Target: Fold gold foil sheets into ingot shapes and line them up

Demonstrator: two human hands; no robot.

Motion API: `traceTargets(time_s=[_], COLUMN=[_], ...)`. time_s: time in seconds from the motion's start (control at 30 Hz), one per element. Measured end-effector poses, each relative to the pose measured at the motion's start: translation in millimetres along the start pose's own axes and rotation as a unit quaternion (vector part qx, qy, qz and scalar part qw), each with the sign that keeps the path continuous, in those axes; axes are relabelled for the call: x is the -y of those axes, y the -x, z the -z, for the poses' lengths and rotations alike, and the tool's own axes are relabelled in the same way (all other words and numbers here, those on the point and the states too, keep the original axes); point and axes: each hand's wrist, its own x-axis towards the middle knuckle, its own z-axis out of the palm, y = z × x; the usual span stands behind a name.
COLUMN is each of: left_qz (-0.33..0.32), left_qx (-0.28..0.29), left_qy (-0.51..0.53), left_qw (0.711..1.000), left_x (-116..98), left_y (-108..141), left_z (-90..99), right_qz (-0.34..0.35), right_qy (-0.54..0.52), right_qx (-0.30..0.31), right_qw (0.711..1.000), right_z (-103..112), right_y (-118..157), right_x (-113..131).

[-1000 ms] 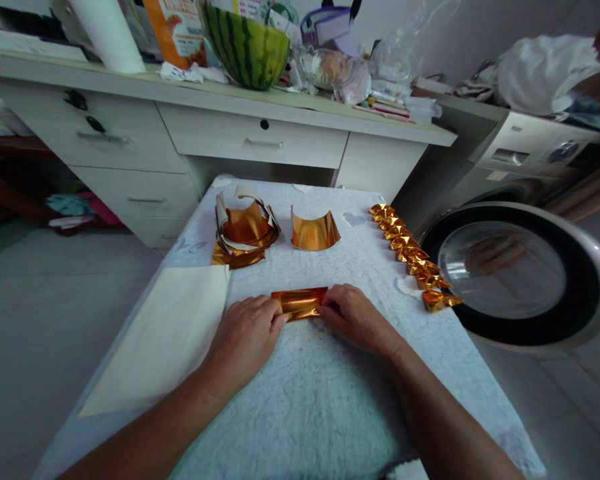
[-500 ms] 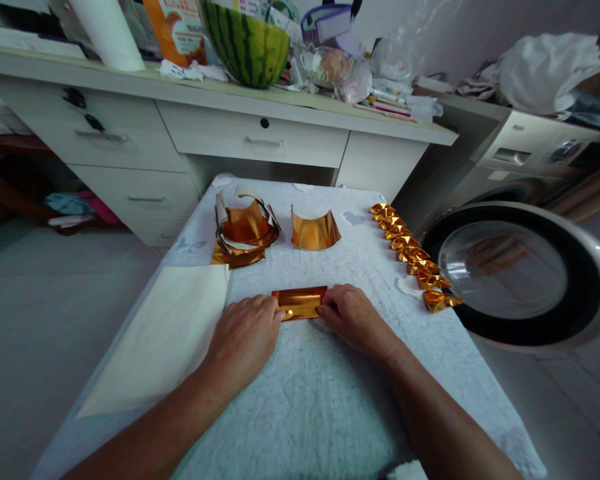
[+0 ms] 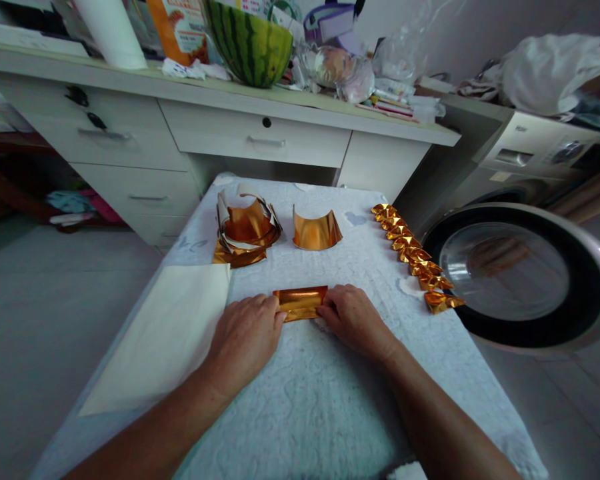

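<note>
Foil is pinched at its ends by your left hand and right hand; folded pieces right of it look done, curved sheets behind it seem not yet folded.

Left forearm slants in from seven o'clock, right forearm from five; left hand and right hand both pinch, palm-down.
</note>
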Motion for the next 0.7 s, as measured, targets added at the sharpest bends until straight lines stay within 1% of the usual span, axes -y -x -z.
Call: traceTargets(time_s=[0.43, 0.7], left_qz=[-0.006, 0.005], left_qx=[-0.007, -0.018], left_qy=[-0.005, 0.05], left_qw=[1.0, 0.999], left_x=[0.5, 4.6], left_y=[-1.3, -2.4], left_z=[-3.4, -4.4], right_qz=[-0.007, -0.034], right_qy=[0.023, 0.011], right_qx=[-0.015, -0.029], right_qw=[1.0, 0.999], right_z=[-4.0, -5.4], right_y=[-0.7, 1.1], right_x=[1.4, 3.4])
